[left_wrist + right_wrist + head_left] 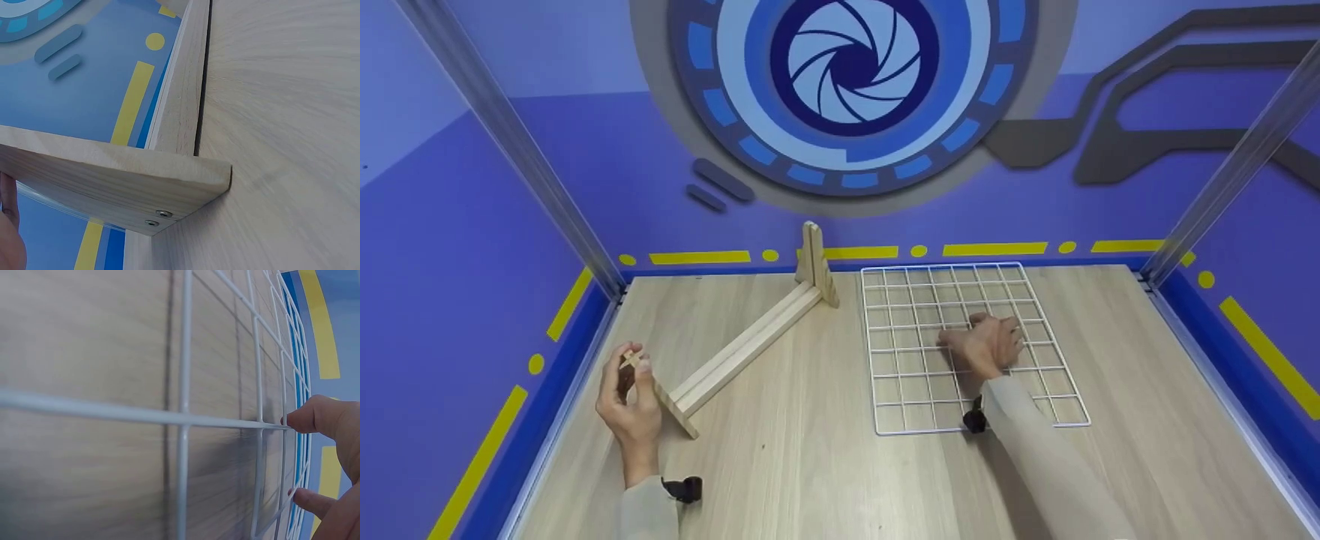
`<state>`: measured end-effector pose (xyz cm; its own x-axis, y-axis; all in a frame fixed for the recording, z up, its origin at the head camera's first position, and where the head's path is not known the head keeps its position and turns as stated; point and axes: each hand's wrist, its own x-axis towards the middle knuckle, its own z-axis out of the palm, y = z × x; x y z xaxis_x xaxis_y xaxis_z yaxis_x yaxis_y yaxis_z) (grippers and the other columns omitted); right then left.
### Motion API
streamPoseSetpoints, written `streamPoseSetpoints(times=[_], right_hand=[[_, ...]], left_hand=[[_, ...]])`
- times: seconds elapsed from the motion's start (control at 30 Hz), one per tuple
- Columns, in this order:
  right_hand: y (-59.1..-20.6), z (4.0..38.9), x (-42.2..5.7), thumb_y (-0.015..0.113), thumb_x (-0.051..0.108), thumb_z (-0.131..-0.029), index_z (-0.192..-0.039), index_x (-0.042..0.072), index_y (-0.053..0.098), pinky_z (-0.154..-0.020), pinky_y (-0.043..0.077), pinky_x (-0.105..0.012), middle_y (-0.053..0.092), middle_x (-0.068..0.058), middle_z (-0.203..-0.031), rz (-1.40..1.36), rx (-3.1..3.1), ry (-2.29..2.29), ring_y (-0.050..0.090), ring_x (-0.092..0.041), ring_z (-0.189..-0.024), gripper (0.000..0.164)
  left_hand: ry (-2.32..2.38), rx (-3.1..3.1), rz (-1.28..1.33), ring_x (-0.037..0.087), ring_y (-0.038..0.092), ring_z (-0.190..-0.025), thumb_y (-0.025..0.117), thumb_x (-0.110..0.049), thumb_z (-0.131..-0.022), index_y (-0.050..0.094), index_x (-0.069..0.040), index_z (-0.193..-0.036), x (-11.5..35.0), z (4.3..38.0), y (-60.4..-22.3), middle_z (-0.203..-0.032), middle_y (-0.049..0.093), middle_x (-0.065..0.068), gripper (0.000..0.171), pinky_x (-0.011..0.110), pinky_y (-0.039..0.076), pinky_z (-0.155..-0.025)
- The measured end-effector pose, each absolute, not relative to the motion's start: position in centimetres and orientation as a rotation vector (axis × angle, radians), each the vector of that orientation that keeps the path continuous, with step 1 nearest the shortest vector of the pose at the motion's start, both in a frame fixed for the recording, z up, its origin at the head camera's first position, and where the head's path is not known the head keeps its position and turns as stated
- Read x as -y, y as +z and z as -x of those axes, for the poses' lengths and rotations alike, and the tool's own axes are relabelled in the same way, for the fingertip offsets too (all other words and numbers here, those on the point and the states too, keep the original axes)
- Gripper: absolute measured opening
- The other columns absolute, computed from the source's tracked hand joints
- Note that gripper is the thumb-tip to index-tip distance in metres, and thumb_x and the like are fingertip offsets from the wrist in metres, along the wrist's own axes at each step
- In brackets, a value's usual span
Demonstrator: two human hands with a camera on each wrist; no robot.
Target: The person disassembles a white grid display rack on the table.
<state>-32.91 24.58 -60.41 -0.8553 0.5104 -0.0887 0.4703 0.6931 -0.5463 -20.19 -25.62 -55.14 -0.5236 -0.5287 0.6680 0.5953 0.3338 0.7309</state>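
A pale wooden stand [746,349], a long bar with an upright board at each end, stands on the left of the table. My left hand [631,412] grips the top of its near end board [112,169], thumb on one side and fingers on the other. Two screw heads show low on that board in the left wrist view. To the right, a white wire grid [889,350] lies over the table. My right hand [986,345] is on the middle of the grid, its thumb and fingertips holding the wires [225,422]; some fingers are hidden.
A wood-grain table [810,480] lies beneath everything. Blue printed walls [585,165] close off the back and both sides, with metal posts [510,127] at the corners. The stand's far end board [814,262] rises near the back wall, left of the grid.
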Motion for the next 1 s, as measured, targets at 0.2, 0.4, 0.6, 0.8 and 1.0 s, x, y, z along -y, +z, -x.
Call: streamPoseSetpoints(times=[0.2, 0.4, 0.6, 0.8, 1.0], right_hand=[[-60.61, 32.82, -24.56, 0.091, 0.052, -0.064, -0.136, 0.014, 0.072, -0.095, 0.042, -0.053, 0.048, -0.026, -0.132, 0.808, 2.822, 0.916, 0.046, -0.041, -0.118, 0.084], [-60.66, 32.77, -24.63, 0.093, 0.051, -0.063, -0.135, 0.013, 0.072, -0.088, 0.042, -0.051, 0.048, -0.025, -0.131, 0.791, 2.805, 0.958, 0.046, -0.041, -0.118, 0.084], [-60.85, 32.94, -24.66, 0.093, 0.050, -0.063, -0.135, 0.013, 0.072, -0.091, 0.042, -0.053, 0.048, -0.025, -0.131, 0.790, 2.807, 0.930, 0.046, -0.041, -0.119, 0.083], [-60.90, 33.01, -24.68, 0.092, 0.051, -0.062, -0.135, 0.015, 0.072, -0.090, 0.042, -0.052, 0.047, -0.026, -0.132, 0.803, 2.815, 0.899, 0.046, -0.042, -0.121, 0.084], [-60.88, 32.95, -24.52, 0.093, 0.052, -0.061, -0.133, 0.015, 0.073, -0.088, 0.043, -0.051, 0.047, -0.025, -0.131, 0.816, 2.806, 0.903, 0.047, -0.041, -0.119, 0.082]], left_hand=[[-1.394, 1.585, 0.061, 0.015, 0.069, -0.094, 0.063, 0.010, -0.096, 0.065, 0.018, -0.127, 25.68, 20.19, -55.26, -0.115, 0.074, 0.020, 0.032, 0.018, 0.054, -0.085], [-1.384, 1.581, 0.074, 0.011, 0.068, -0.090, 0.063, 0.011, -0.095, 0.065, 0.019, -0.126, 25.83, 20.32, -55.45, -0.115, 0.073, 0.022, 0.032, 0.017, 0.053, -0.083], [-1.381, 1.582, 0.065, 0.011, 0.069, -0.092, 0.063, 0.010, -0.094, 0.065, 0.018, -0.127, 25.75, 20.33, -55.46, -0.115, 0.074, 0.021, 0.033, 0.017, 0.053, -0.084], [-1.384, 1.581, 0.071, 0.008, 0.069, -0.095, 0.064, 0.007, -0.097, 0.064, 0.018, -0.127, 25.70, 20.39, -55.38, -0.115, 0.073, 0.021, 0.033, 0.017, 0.053, -0.085], [-1.376, 1.577, 0.078, 0.011, 0.069, -0.093, 0.065, 0.003, -0.098, 0.065, 0.018, -0.126, 25.72, 20.44, -55.32, -0.115, 0.073, 0.025, 0.033, 0.017, 0.054, -0.084]])
